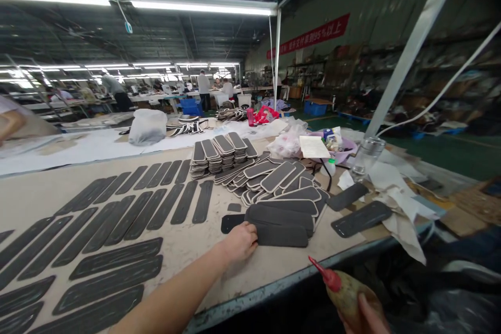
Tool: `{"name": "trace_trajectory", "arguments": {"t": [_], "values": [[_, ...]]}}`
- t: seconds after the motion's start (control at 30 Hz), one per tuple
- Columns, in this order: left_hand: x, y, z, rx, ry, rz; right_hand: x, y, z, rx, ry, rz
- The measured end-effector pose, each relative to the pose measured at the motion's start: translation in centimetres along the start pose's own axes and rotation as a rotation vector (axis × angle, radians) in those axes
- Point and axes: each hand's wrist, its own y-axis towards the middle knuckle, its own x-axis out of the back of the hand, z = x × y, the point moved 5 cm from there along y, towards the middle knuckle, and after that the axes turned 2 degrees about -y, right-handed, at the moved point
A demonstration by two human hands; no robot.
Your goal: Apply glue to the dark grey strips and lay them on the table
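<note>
At the left end of a dark grey rounded strip (282,235), my left hand (239,242) has its fingers closed on the edge. More dark strips lie under and behind that one, beside a fanned heap of grey panels with pale edging (277,176). My right hand (371,313) is wrapped round a squeeze bottle (354,292) with a pointed red nozzle, held beyond the table's front edge. Its nozzle points up and left, apart from the strips. Rows of dark strips (139,215) with shiny wet-looking streaks cover the table's left side.
Neat stacks of edged panels (219,154) stand behind the heap. Two dark strips (360,218), a clear jar (368,156) and torn paper (399,203) lie to the right. A metal post (415,47) rises there. A person's arm (11,120) shows at far left.
</note>
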Motion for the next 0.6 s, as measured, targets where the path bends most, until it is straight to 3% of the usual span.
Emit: {"name": "trace_trajectory", "arguments": {"t": [0.13,0.27,0.4,0.6], "values": [[-0.4,0.1,-0.5,0.003,0.007,-0.018,-1.3,-0.7,0.4,0.045,0.003,-0.01],[0.5,0.2,-0.3,0.058,-0.022,-0.12,-2.3,-1.3,0.6,0.056,0.022,0.058],[3.2,-0.2,0.8,0.096,-0.072,-0.247,-2.2,-1.3,0.4,0.034,0.062,0.056],[8.3,-2.4,2.0,0.125,-0.05,-0.325,-2.8,-1.7,0.5,0.045,0.063,0.056]]}}
